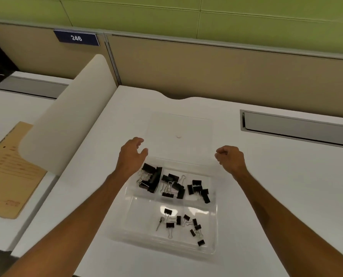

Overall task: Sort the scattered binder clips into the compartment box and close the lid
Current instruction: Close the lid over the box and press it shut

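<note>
Head view: clear compartment box [215, 226] on white desk [270, 196], lid [180, 124] open flat behind it, black binder clips [170, 184] in several compartments, left hand [133, 153] above far-left corner, fingers loosely apart, empty, right hand [229, 158] near far-right corner, fingers curled together, nothing visible inside.

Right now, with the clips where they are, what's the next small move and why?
Probably take the clear lid by its side edges and swing it toward you over the compartment box. All visible binder clips sit in compartments, the lid lies open flat behind, and the left hand and right hand flank it, holding nothing.
</note>
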